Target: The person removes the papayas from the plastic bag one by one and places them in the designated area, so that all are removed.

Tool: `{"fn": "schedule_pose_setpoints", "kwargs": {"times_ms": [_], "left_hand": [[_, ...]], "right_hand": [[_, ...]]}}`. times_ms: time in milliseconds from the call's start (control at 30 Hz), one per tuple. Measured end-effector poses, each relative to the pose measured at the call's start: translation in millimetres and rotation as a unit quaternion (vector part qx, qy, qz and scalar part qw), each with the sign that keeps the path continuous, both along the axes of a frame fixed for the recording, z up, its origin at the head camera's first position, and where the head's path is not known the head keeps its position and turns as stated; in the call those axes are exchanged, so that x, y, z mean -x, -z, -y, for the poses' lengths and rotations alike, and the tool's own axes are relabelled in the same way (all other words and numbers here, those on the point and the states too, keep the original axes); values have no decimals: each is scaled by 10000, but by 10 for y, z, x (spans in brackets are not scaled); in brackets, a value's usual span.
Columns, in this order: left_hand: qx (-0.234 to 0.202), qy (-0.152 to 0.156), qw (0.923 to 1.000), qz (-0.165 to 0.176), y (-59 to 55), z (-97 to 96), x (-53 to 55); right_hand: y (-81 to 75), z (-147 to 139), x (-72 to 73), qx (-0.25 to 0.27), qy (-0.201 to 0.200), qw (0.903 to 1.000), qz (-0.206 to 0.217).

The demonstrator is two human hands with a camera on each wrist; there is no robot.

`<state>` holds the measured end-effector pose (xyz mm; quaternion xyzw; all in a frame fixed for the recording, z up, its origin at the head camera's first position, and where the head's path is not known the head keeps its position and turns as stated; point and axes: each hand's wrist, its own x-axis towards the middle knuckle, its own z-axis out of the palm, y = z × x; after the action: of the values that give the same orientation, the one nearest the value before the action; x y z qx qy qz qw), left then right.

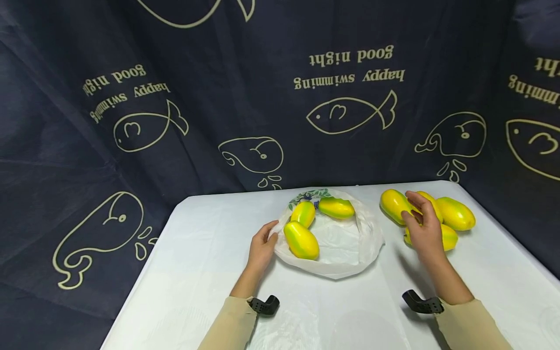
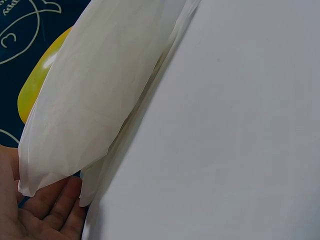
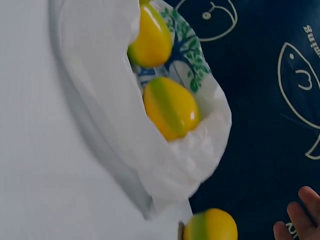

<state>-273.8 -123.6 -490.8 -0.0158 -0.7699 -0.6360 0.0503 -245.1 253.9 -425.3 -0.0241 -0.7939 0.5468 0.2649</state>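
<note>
A white plastic bag (image 1: 332, 268) with a green and blue print lies spread with its mouth rolled wide. Inside it are three yellow-green mangoes: a near-left mango (image 1: 302, 241), one behind it (image 1: 304, 214), and one at the back (image 1: 336, 208). My left hand (image 1: 261, 246) holds the bag's left rim, with the thumb on one side of the plastic and the fingers (image 2: 64, 202) on the other. My right hand (image 1: 425, 233) hovers over several mangoes to the right of the bag, its fingers spread and loosely bent. It partly hides a near mango (image 1: 449, 237); whether it touches one is unclear.
In the right-hand group, a mango (image 1: 394, 206) lies at the left and another mango (image 1: 456, 214) at the right. They rest on a white-covered table (image 1: 210, 243). Dark fabric (image 1: 245, 87) with fish and whale drawings hangs behind the table and along its sides.
</note>
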Motion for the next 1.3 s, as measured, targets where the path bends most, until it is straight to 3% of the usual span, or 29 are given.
{"fn": "schedule_pose_setpoints", "kwargs": {"times_ms": [233,367,867,1300], "left_hand": [[18,-19,10000,-11,-6,-8,-4],[6,-7,10000,11,4,-7,-8],[-2,-15,10000,-36,-14,-14,-6],[21,-3,9999,-132,12,-3,0]], "right_hand": [[99,157,63,302,-769,9959,-356],[193,216,97,295,-983,9943,-289],[400,302,199,-101,-1088,9896,931],[529,310,172,194,-1523,9718,1789]]}}
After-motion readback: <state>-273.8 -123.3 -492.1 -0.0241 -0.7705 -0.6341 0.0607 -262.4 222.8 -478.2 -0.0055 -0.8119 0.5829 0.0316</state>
